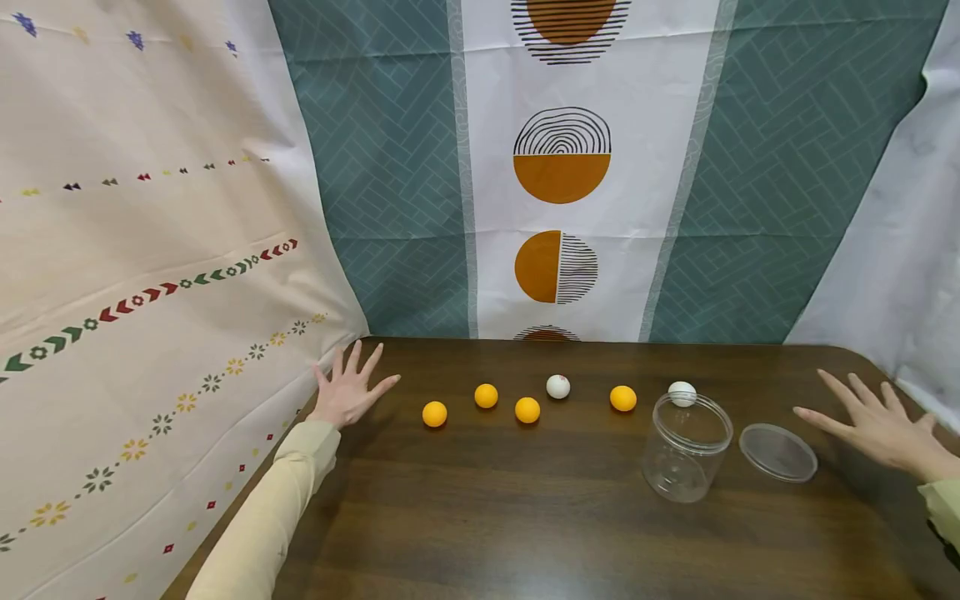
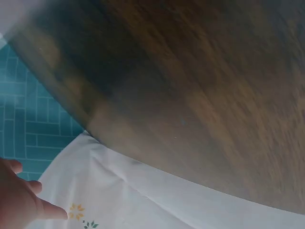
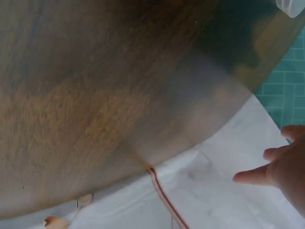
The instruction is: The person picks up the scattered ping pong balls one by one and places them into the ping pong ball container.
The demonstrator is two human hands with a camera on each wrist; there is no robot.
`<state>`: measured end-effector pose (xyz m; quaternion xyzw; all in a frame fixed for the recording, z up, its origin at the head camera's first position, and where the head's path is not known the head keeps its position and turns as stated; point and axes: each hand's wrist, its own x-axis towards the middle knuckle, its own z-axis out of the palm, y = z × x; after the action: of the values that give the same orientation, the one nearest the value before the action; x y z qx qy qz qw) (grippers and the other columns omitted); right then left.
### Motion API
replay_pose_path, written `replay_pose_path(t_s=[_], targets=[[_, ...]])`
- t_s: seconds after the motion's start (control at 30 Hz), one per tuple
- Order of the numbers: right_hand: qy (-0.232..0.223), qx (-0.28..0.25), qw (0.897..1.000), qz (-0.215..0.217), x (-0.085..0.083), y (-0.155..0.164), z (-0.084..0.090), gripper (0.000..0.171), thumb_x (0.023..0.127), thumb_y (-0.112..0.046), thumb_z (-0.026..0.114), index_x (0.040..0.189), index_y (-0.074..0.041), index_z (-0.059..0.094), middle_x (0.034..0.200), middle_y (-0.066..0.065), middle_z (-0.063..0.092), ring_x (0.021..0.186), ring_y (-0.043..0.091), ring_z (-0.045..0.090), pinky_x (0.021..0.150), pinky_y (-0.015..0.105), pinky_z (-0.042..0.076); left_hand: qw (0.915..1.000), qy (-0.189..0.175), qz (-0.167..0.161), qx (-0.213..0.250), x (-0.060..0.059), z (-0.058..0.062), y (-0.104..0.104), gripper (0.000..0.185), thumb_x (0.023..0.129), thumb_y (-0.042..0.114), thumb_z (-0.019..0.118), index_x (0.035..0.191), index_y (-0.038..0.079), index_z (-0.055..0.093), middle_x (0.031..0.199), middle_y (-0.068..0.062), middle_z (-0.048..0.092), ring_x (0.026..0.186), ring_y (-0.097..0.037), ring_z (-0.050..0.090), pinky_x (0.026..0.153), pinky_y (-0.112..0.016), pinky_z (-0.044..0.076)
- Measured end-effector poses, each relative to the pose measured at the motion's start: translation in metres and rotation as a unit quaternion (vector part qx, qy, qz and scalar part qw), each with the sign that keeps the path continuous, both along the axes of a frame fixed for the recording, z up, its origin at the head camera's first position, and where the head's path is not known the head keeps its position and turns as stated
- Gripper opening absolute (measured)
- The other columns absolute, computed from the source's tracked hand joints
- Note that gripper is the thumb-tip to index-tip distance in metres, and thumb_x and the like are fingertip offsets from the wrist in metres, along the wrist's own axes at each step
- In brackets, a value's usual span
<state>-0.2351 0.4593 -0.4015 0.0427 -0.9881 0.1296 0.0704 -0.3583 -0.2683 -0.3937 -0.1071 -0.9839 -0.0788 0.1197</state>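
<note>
The left hand (image 1: 347, 390) lies flat with fingers spread at the bench's (image 1: 525, 517) far left corner, right by the edge where the patterned cloth (image 1: 150, 292) hangs. The right hand (image 1: 881, 427) is also spread and holds nothing, near the right edge. Between them, along the far side of the bench, four orange balls (image 1: 434, 413) (image 1: 486, 395) (image 1: 527, 409) (image 1: 622, 397) and two white balls (image 1: 558, 386) (image 1: 682, 392) sit in a loose row, apart from each other. The clear jar (image 1: 686, 447) stands upright and open just in front of the right-hand white ball, with its lid (image 1: 777, 452) lying flat just to its right, between jar and right hand. The near half of the bench is bare wood. The left-most orange ball is near the left hand, not touching it.
</note>
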Motion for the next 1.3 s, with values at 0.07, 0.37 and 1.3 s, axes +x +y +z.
replay_pose_path(t_s=[0.07, 0.37, 1.3], targets=[[-0.004, -0.012, 1.0, -0.002, 0.0, -0.001, 0.001, 0.092, 0.086, -0.05, 0.051, 0.142, -0.015, -0.014, 0.135, 0.037, -0.011, 0.113, 0.058, -0.02, 0.069, 0.073, -0.018, 1.0, -0.006, -0.003, 0.003, 0.0, 0.003, 0.003, 0.08, 0.084, 0.068, 0.034, 0.146, 0.02, 0.015, 0.147, -0.018, 0.002, 0.129, -0.042, -0.011, 0.084, -0.066, -0.017], [0.0, -0.035, 0.999, 0.0, 0.0, -0.008, 0.011, 0.089, 0.087, -0.048, 0.051, 0.144, -0.014, -0.008, 0.138, 0.036, -0.009, 0.115, 0.06, -0.014, 0.072, 0.076, -0.006, 0.9968, -0.051, -0.022, 0.057, 0.003, 0.01, 0.015, 0.082, 0.083, 0.07, 0.03, 0.145, 0.019, 0.017, 0.146, -0.02, 0.008, 0.128, -0.045, 0.008, 0.092, -0.066, 0.008], [0.0, -0.262, 0.953, 0.153, -0.007, -0.038, 0.024, 0.049, 0.094, -0.013, 0.05, 0.138, -0.005, 0.032, 0.121, -0.004, 0.049, 0.098, -0.004, 0.05, 0.069, 0.026, 0.048, 0.945, -0.152, -0.104, 0.271, 0.007, 0.007, 0.017, 0.069, 0.093, 0.053, 0.033, 0.137, 0.001, 0.029, 0.134, -0.022, 0.033, 0.125, -0.038, 0.024, 0.097, -0.053, 0.019]])
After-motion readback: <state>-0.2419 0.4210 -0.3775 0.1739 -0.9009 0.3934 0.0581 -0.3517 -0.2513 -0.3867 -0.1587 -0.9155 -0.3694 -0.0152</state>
